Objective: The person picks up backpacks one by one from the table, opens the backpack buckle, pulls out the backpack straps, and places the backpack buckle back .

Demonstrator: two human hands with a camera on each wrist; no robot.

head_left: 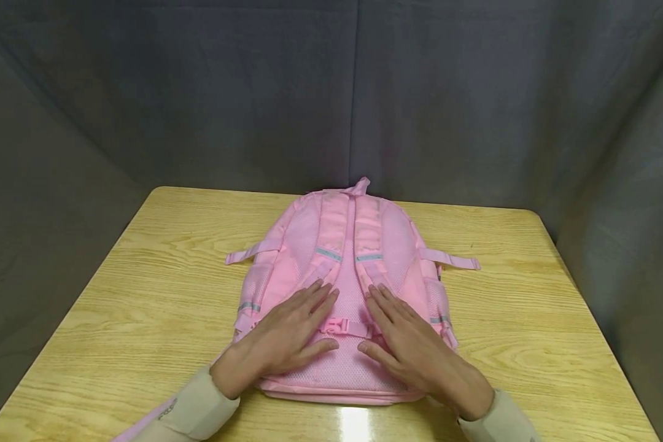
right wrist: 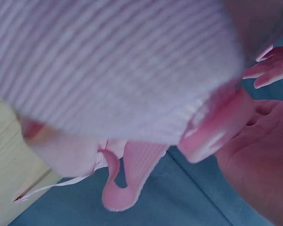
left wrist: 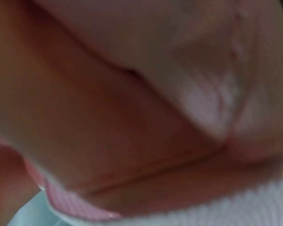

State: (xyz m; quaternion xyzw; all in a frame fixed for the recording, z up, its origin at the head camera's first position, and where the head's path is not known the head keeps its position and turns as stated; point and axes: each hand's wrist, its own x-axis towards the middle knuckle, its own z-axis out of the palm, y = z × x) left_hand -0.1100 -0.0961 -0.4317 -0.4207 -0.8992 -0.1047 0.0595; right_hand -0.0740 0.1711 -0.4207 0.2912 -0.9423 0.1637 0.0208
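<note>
A pink backpack (head_left: pixel 304 230) lies on the table with its padded shoulder straps (head_left: pixel 368 230) facing up. My left hand (head_left: pixel 295 331) rests on the left of its lower back panel, fingers straight and pointing up toward the strap ends. On the other side my right hand (head_left: pixel 409 337) lies likewise, thumb turned inward. Between the two hands, a pink plastic buckle (head_left: pixel 336 326) joins a cross strap. Skin fills most of the left wrist view, above a pale ribbed cuff (left wrist: pixel 188 207). A ribbed cuff (right wrist: pixel 118 70) covers much of the right wrist view.
The wooden table (head_left: pixel 160 270) has rounded far corners. Dark grey cloth (head_left: pixel 226 92) hangs behind it and at both sides. Webbing side straps (head_left: pixel 458 261) stick out from the backpack left and right, and a top loop (head_left: pixel 360 186) points at the cloth.
</note>
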